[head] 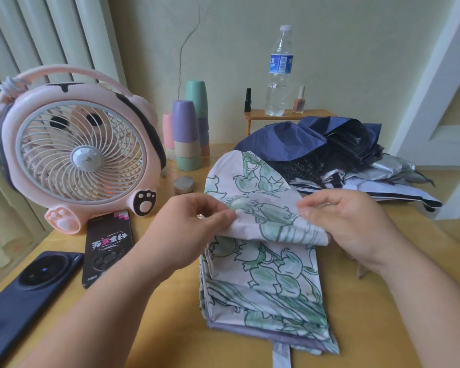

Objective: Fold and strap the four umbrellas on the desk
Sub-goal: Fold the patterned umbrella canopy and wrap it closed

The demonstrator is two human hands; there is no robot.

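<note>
Head view: left hand [194, 229] and right hand [348, 221] pinch the floral umbrella [271, 274], whose strap [281, 354] is cut off below.

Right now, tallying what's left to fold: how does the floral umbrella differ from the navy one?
The floral umbrella is white with green flowers; the navy umbrella is dark blue. The floral umbrella lies flattened, pinched by the left hand and right hand; the navy umbrella sits crumpled, untouched. Both lie unstrapped on the desk.

left hand [194, 224]: forearm in from lower left, thumb and forefinger pinching floral umbrella [263, 261] cloth | right hand [348, 221]: forearm in from lower right, fingers [312, 208] curled, gripping the same fold | hands level, facing each other
</note>
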